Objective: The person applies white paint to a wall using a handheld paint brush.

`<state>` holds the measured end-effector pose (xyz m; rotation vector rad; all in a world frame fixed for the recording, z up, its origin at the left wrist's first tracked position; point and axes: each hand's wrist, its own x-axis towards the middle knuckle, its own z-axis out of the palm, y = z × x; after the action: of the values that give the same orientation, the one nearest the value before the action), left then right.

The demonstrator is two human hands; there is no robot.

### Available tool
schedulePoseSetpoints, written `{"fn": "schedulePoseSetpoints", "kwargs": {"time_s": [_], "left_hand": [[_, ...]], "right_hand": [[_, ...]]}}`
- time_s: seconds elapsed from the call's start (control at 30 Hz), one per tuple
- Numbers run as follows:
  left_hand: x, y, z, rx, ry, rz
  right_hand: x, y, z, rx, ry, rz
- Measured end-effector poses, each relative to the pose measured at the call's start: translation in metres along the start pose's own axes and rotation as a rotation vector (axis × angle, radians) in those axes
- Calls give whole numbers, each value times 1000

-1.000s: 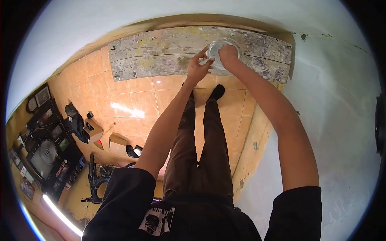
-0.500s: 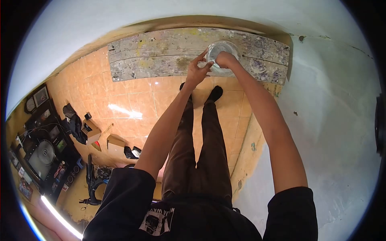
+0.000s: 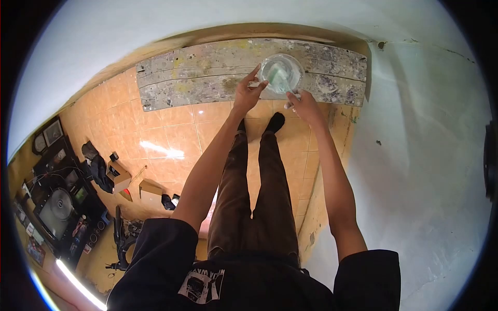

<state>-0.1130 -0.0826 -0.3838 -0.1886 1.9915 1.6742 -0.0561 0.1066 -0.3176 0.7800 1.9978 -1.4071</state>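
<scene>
A round, clear plastic tub with whitish residue on its inner wall stands on a paint-stained wooden bench. My left hand grips the tub's left side, fingers along the outside and thumb at the near rim. In my closed right hand, just in front of the tub, is the handle of a pale green, flat-ended scraper. Its wide end reaches over or into the tub and looks smeared with white. Whitish smears also show on my right fingers. How deep the contents are cannot be made out.
A pale wall rises close on the right and another stands behind the bench. My feet are on orange floor tiles. Cardboard boxes, a fan and a dark cabinet lie off to the left.
My right hand has come out of the tub toward me, and the green scraper now shows in it. My left hand stays at the tub's side.
</scene>
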Motion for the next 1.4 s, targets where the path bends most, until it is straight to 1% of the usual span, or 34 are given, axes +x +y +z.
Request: {"fn": "schedulePoseSetpoints", "kwargs": {"time_s": [0.1, 0.2, 0.3, 0.4, 0.5, 0.6, 0.7, 0.8, 0.9, 0.93, 1.03, 1.17, 1.2, 1.33, 1.4], "left_hand": [[-1, 6, -1, 93, 11, -3], [0, 2, 1, 135, 49, 79], [-3, 6, 4, 139, 104, 45], [-4, 1, 6, 137, 134, 86], [-1, -12, 5, 155, 160, 198], [-4, -15, 2, 122, 173, 262], [-16, -5, 0, 181, 189, 302], [-28, -5, -4, 201, 209, 411], [-42, 5, -8, 257, 214, 357], [-46, 10, -8, 176, 193, 184], [-60, 29, -5, 138, 145, 129], [-74, 63, 4, 53, 77, 229], [-80, 73, 6, 61, 50, 132], [-103, 117, 16, 36, -95, 171], [-118, 146, 21, -22, -162, 205]], "right_hand": [[-15, 13, 2, 104, 8, -86], [-28, 19, 11, 232, 77, -86], [-33, 29, 22, 317, 148, -65], [-35, 35, 34, 159, 333, -200], [-38, 38, 38, 219, 357, -178], [-46, 36, 34, 259, 321, -72], [-47, 39, 32, 248, 338, -53], [-49, 36, 29, 253, 378, -92], [-55, 30, 25, 353, 373, -100], [-57, 29, 24, 334, 385, -111], [-64, 21, 21, 288, 439, -178], [-87, -1, 21, 293, 553, -323], [-95, -7, 21, 303, 590, -355], [-143, -39, 13, 348, 653, -432], [-173, -57, 6, 393, 680, -427]]}}
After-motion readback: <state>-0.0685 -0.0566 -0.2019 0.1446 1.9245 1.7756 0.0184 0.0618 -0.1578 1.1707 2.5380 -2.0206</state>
